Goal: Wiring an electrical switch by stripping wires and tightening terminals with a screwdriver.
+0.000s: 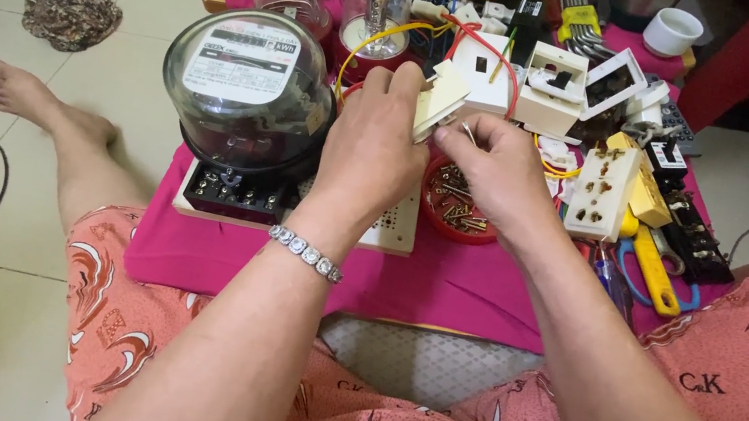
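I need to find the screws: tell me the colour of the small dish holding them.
Red. The small round dish of brass-coloured screws sits just below the right hand, best seen in the head view.

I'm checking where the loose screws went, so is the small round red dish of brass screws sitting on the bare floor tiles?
No, the small round red dish of brass screws rests on the magenta cloth, just below the right hand.

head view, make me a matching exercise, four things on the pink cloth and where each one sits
Things:
1. electricity meter
2. red dish of screws
3. cream socket strip
4. cream switch plate

Places:
A. right of the right hand
B. held in the left hand
C. left of the left hand
D. below the right hand's fingers

Pairs: 1-C, 2-D, 3-A, 4-B
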